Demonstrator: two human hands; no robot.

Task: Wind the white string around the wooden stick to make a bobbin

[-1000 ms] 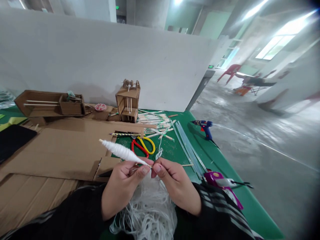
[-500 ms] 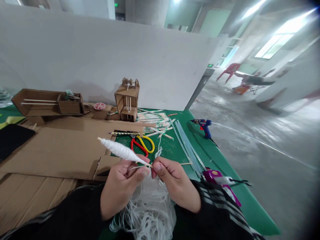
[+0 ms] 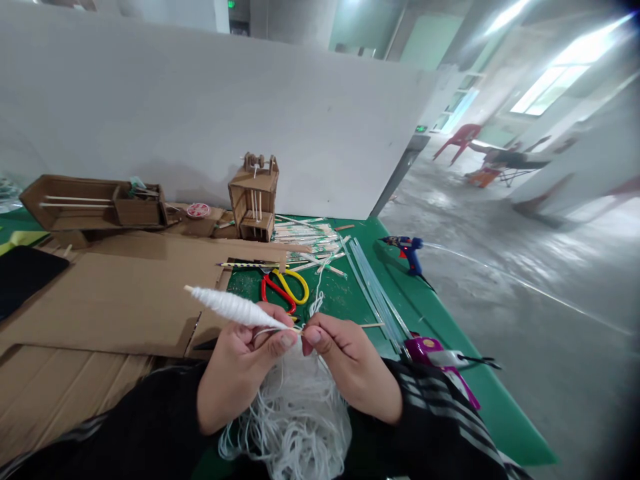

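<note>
White, the yarn-wrapped stick [image 3: 230, 308] slants on your side of the scissors [image 3: 284, 286], its long axis running leftward from a thin end that your right hand [image 3: 347, 357], the nearer, pinches, while your left hand [image 3: 245, 367] grips just beside it.

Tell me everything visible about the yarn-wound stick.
The yarn-wound stick is a slim, pale, wood-like rod wrapped in fuzzy white yarn, fattest midway and tapering both ways. A bare tip pokes out at the left. It slants, left end higher in view, seen partly against the cardboard sheet. The left hand holds its narrow right part; the right hand pinches the rod's end, hiding whether it extends farther.
</note>
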